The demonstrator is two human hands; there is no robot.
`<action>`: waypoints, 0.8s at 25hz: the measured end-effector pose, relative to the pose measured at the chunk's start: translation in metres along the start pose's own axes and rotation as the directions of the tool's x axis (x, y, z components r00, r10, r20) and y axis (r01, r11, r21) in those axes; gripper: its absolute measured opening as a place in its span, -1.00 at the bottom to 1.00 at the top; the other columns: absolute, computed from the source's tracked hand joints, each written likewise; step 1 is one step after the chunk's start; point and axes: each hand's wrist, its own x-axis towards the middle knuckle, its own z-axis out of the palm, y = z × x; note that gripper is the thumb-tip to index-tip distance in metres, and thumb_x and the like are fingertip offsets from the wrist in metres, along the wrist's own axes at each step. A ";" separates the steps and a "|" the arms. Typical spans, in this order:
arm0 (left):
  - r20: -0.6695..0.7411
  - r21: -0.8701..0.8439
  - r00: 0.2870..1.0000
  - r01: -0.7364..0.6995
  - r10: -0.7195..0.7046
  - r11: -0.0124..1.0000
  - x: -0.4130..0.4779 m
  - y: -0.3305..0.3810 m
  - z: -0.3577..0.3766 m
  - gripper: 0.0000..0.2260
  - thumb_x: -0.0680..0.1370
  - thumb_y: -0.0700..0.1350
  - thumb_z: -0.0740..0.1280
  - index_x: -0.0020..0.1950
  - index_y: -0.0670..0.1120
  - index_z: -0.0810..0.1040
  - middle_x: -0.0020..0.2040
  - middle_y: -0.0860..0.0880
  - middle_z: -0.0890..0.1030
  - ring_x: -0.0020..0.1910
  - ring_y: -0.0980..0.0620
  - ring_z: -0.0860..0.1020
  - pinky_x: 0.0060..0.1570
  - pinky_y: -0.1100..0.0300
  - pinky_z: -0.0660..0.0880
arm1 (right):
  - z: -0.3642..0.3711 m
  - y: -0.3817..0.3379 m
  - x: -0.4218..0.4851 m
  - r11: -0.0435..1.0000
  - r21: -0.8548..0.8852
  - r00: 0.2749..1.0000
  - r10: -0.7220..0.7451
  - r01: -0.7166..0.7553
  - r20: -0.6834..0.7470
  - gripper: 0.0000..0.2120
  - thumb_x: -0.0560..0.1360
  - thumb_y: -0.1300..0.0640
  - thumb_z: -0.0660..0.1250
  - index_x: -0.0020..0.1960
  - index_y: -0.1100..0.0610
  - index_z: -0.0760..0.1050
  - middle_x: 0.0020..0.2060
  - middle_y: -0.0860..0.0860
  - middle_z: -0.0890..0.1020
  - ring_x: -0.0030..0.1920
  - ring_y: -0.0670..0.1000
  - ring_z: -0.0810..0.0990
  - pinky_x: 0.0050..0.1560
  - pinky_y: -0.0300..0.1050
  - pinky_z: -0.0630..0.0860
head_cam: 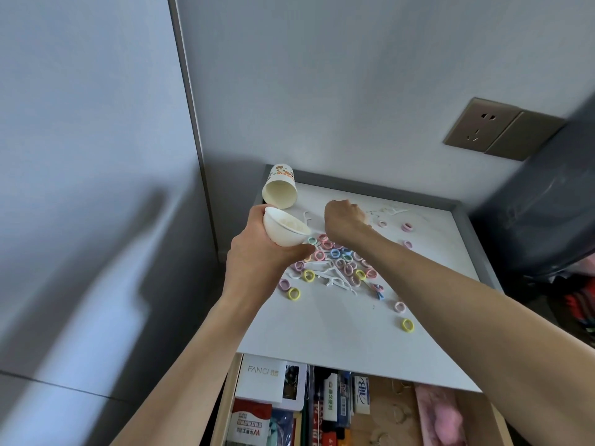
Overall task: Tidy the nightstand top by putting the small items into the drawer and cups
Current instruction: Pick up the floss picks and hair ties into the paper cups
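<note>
My left hand (257, 255) grips a white paper cup (285, 228) tilted toward the right, above the nightstand top (338, 323). White floss picks show inside the cup. My right hand (343, 220) is curled over the back of the top near some floss picks (391, 210); what its fingers hold is hidden. Several pastel hair ties (341, 259) lie scattered in the middle, mixed with more white floss picks (335, 278). A second printed paper cup (279, 191) lies on its side at the back left corner. The drawer (322, 410) below stands open.
The drawer holds a white FANCI box (262, 378), small boxes, pens and a pink item (441, 416). A grey wall with a socket plate (483, 125) rises behind. A dark padded headboard (541, 194) stands on the right. A grey raised rim (463, 217) edges the top.
</note>
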 end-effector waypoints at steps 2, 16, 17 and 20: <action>0.004 -0.006 1.000 -0.002 0.002 1.000 0.000 0.000 -0.001 -0.36 0.30 0.04 0.62 0.28 0.06 0.41 0.07 0.07 0.61 0.05 0.03 0.59 0.09 0.03 0.59 | 0.002 0.006 -0.001 0.998 0.049 0.999 -0.042 0.042 -0.005 -0.87 0.46 0.44 0.25 -0.05 0.29 0.51 -0.07 0.18 0.59 -0.04 0.18 0.56 0.09 0.06 0.52; 0.029 0.049 1.000 -0.006 0.005 0.999 -0.003 0.000 0.022 -0.41 0.29 0.07 0.60 0.22 0.12 0.42 -0.01 0.11 0.63 -0.02 -0.01 0.63 -0.02 -0.08 0.62 | -0.065 0.006 -0.075 0.170 0.966 0.979 -0.080 0.197 -0.186 -0.87 0.60 0.31 0.24 -0.05 0.21 0.55 -0.29 0.09 0.61 -0.29 0.01 0.65 -0.09 -0.11 0.63; 0.026 0.035 1.000 -0.005 0.004 0.999 -0.002 0.000 0.023 -0.43 0.28 0.06 0.60 0.20 0.14 0.42 -0.04 0.12 0.64 -0.04 0.01 0.64 -0.04 -0.10 0.63 | -0.059 0.001 -0.080 0.152 0.969 0.979 -0.093 0.196 -0.183 -0.85 0.60 0.29 0.25 -0.10 0.17 0.55 -0.32 0.05 0.63 -0.28 0.01 0.65 -0.06 -0.06 0.63; 0.022 0.034 0.999 -0.039 0.038 0.999 -0.001 -0.002 0.026 -0.41 0.28 0.02 0.63 0.20 0.14 0.42 -0.03 0.13 0.63 -0.04 0.01 0.64 -0.03 -0.09 0.62 | -0.041 -0.007 -0.093 0.121 0.981 0.984 -0.112 0.149 -0.136 -0.85 0.57 0.28 0.30 -0.13 0.11 0.57 -0.28 0.04 0.65 -0.19 0.04 0.65 0.07 0.05 0.61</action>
